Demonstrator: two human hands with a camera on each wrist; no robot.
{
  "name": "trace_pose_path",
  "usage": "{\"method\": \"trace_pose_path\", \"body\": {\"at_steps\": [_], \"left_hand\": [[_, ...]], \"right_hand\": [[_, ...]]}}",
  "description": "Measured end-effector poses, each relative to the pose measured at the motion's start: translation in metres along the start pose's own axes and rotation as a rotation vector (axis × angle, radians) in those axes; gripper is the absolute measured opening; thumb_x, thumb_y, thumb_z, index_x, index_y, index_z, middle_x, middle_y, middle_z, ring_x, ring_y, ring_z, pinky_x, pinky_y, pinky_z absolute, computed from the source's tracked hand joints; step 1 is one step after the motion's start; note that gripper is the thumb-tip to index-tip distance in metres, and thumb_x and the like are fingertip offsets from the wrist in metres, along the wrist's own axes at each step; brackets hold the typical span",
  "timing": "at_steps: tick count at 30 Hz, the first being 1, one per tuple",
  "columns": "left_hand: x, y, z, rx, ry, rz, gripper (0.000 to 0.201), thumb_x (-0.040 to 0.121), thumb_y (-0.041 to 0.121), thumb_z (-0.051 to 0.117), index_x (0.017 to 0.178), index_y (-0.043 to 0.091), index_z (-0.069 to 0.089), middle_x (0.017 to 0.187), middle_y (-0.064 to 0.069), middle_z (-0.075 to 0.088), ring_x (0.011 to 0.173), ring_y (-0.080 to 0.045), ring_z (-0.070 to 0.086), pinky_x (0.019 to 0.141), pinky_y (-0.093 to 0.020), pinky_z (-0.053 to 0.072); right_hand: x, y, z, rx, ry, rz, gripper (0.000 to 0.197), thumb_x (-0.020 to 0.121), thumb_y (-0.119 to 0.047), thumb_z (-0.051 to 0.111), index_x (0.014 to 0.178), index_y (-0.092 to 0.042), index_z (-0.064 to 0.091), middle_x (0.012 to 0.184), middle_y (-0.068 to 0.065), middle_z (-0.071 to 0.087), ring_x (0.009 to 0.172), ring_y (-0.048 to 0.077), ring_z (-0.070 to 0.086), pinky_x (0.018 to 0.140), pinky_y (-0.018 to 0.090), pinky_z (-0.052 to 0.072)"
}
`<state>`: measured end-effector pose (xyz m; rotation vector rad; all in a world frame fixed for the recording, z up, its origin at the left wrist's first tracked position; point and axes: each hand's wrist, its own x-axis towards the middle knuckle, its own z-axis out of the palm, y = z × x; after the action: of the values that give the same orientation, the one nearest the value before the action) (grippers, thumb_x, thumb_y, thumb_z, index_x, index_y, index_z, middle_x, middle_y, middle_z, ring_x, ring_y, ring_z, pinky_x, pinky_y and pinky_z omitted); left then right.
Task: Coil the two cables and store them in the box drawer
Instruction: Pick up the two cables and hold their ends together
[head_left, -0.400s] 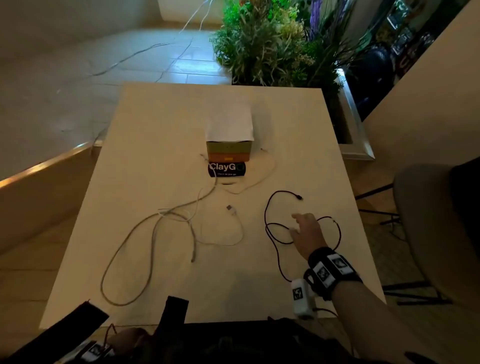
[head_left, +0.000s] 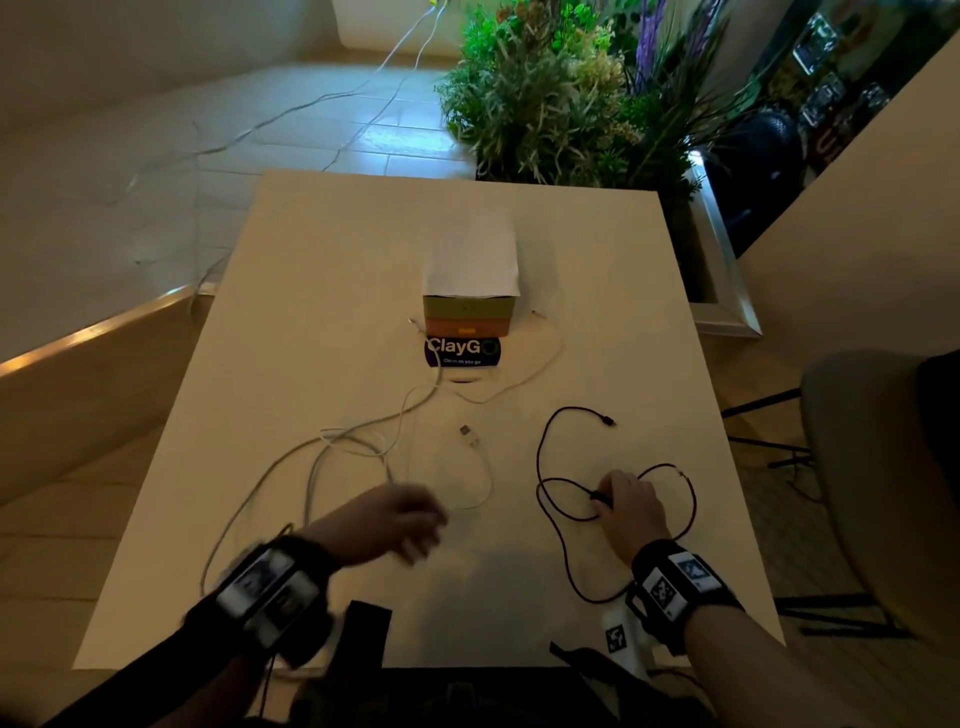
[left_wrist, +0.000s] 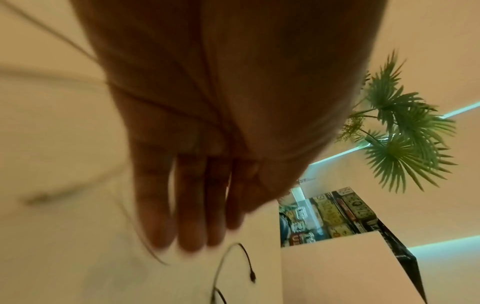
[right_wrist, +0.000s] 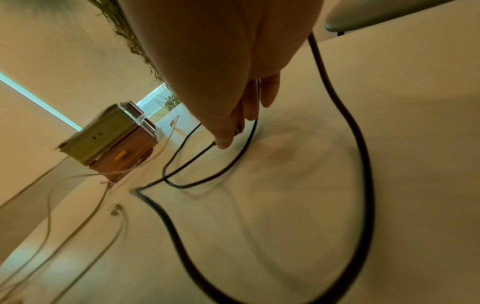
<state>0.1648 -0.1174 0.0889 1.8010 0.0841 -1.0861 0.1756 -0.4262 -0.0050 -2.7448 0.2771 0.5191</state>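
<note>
A thin black cable (head_left: 540, 467) lies in loose loops on the right of the pale table (head_left: 322, 291). My right hand (head_left: 618, 499) pinches one strand of it; in the right wrist view the black cable (right_wrist: 345, 115) runs between the thumb and fingers (right_wrist: 226, 139). A long white cable (head_left: 317, 467) sprawls across the left and middle, one plug (head_left: 467, 432) lying free. My left hand (head_left: 410, 525) hovers blurred over the table near the white cable's loop, its fingers (left_wrist: 187, 216) straight and empty. The small drawer box (head_left: 470, 317) stands mid-table, both drawers closed.
A white sheet (head_left: 470, 260) covers the box top, and a dark "ClayGo" sticker (head_left: 462, 352) lies in front of it. A planter with plants (head_left: 571, 104) borders the far right corner. A chair (head_left: 872, 467) stands to the right of the table.
My left hand has risen from below the near table edge to above the table by the white cable. My right hand has closed its fingers on the black cable.
</note>
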Motion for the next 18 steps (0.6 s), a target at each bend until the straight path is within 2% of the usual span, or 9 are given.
{"method": "trace_pose_path", "body": {"at_steps": [2,5,7,8,10,13,15,18], "left_hand": [[0.046,0.022,0.004,0.088,0.290,0.093,0.013,0.089,0.012,0.051,0.097,0.013,0.061,0.087,-0.005,0.064,0.079,-0.018,0.062,0.071,-0.030,0.051],[0.110,0.018,0.014,0.210,0.545,0.029,0.036,0.086,0.021,0.055,0.120,0.009,0.053,0.120,-0.013,0.054,0.107,-0.027,0.055,0.087,-0.029,0.041],[0.136,0.015,0.017,0.243,0.601,-0.043,0.052,0.082,0.027,0.061,0.127,0.007,0.045,0.127,-0.016,0.044,0.114,-0.033,0.051,0.094,-0.036,0.042],[0.143,0.013,0.017,0.304,0.610,-0.064,0.054,0.080,0.028,0.063,0.126,0.006,0.044,0.127,-0.017,0.042,0.113,-0.036,0.050,0.094,-0.041,0.043],[0.156,0.008,0.015,0.391,0.605,-0.081,0.046,0.080,0.023,0.061,0.119,0.005,0.045,0.123,-0.019,0.041,0.106,-0.040,0.050,0.089,-0.044,0.045],[0.161,0.009,0.012,0.378,0.611,-0.092,0.029,0.083,0.012,0.053,0.111,0.006,0.048,0.119,-0.018,0.042,0.096,-0.039,0.053,0.081,-0.041,0.046],[0.158,0.008,0.011,0.345,0.600,-0.074,0.027,0.082,0.005,0.049,0.109,0.006,0.050,0.113,-0.016,0.044,0.097,-0.038,0.054,0.077,-0.035,0.042],[0.141,0.010,0.007,0.245,0.538,0.038,0.024,0.079,0.005,0.057,0.103,0.008,0.056,0.096,-0.007,0.054,0.093,-0.029,0.058,0.073,-0.029,0.040]], "right_hand": [[-0.004,0.000,-0.006,0.154,0.035,-0.025,0.011,0.085,-0.013,0.059,0.094,-0.011,0.053,0.098,0.009,0.057,0.097,0.029,0.052,0.080,0.037,0.045],[-0.014,-0.004,-0.019,0.363,0.068,-0.072,0.009,0.084,-0.005,0.060,0.090,-0.010,0.057,0.093,0.008,0.057,0.089,0.024,0.057,0.075,0.026,0.043],[-0.021,-0.007,-0.027,0.430,0.097,-0.120,0.008,0.084,-0.005,0.061,0.091,-0.009,0.061,0.092,0.009,0.060,0.083,0.016,0.057,0.070,0.012,0.041],[-0.025,-0.009,-0.031,0.455,0.114,-0.146,0.008,0.084,-0.005,0.061,0.091,-0.009,0.062,0.091,0.008,0.060,0.080,0.010,0.056,0.068,0.008,0.041],[-0.031,-0.013,-0.039,0.503,0.145,-0.199,0.009,0.084,-0.005,0.062,0.090,-0.011,0.064,0.089,0.005,0.060,0.081,0.005,0.056,0.069,0.004,0.042],[-0.037,-0.021,-0.051,0.564,0.149,-0.278,0.011,0.083,-0.008,0.064,0.087,-0.018,0.064,0.086,0.001,0.062,0.082,0.009,0.059,0.071,0.008,0.045],[-0.039,-0.027,-0.059,0.598,0.111,-0.307,0.015,0.082,-0.009,0.066,0.082,-0.024,0.061,0.085,-0.003,0.063,0.085,0.006,0.058,0.070,0.010,0.046],[-0.038,-0.038,-0.069,0.624,0.028,-0.336,0.016,0.082,-0.012,0.066,0.078,-0.026,0.061,0.084,-0.007,0.064,0.083,0.002,0.058,0.070,0.008,0.044]]}}
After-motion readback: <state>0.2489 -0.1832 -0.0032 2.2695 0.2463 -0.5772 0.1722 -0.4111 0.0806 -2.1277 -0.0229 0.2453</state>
